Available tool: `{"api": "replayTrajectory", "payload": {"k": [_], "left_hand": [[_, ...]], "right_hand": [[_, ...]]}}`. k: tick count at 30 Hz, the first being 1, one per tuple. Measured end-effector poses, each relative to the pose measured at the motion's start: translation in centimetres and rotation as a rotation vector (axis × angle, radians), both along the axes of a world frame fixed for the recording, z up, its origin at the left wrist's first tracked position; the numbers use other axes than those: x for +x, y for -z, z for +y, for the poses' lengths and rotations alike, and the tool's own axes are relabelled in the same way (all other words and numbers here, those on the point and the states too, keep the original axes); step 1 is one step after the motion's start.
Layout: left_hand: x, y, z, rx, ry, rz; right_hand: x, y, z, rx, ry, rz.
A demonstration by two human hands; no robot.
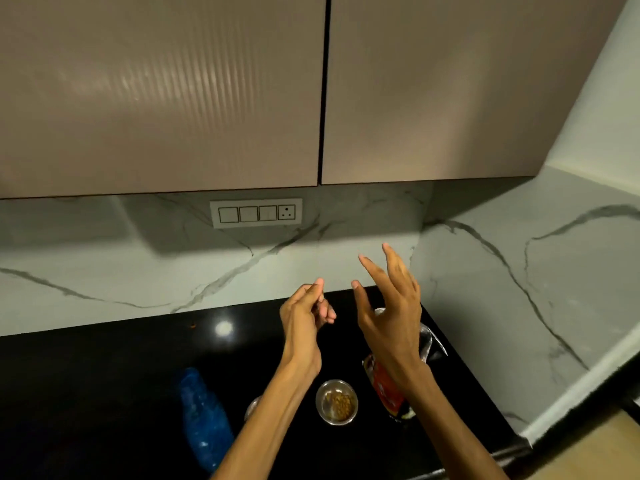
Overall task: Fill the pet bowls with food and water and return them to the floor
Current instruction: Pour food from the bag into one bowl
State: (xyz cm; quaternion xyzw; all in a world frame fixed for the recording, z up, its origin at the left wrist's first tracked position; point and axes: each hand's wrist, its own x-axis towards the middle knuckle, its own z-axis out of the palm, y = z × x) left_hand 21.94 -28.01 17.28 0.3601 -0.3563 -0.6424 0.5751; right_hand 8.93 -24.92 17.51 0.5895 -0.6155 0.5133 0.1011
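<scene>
So the little steel bowl (336,402) sits on the black countertop (104,382) near the front edge, with a small heap of brown kibble in it, nowhere near full. Just to its left there's a sliver of what looks like a second steel bowl (252,407), but the left forearm covers most of it so I can't say what's in it. Right of the kibble bowl is the food bag (391,393), red and black with a silvery crumpled top, standing close to the bowl and partly behind the right arm. On the far left of the group a blue plastic water bottle (204,417) lies on its side on the counter, well apart from the bag. Both hands are up in the air above all this, holding nothing: the left hand (304,323) has its fingers loosely curled in with one fingertip poking up, and the right hand (391,306) is spread wide, fingers straight and fanned. Behind them is the marble-look backsplash (138,271) with a switch panel (256,213), and the ribbed upper cabinets (156,91) overhead.
</scene>
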Motion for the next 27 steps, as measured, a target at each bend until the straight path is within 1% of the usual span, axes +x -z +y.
{"api": "replayTrajectory", "payload": {"k": [3, 10, 15, 27], "left_hand": [[-0.8, 1.6, 0.9, 0.045, 0.013, -0.012], [-2.5, 5.0, 2.8, 0.098, 0.020, -0.120], [-3.6, 6.9, 3.9, 0.107, 0.028, -0.195], [-7.0, 11.9, 4.6, 0.137, 0.054, -0.283]], "right_hand": [[-0.5, 1.2, 1.9, 0.046, 0.015, -0.033], [-1.9, 3.3, 5.5, 0.199, 0.076, -0.117], [-3.9, 5.1, 7.3, 0.241, 0.093, -0.157], [-8.6, 10.1, 9.0, 0.350, 0.177, -0.273]]}}
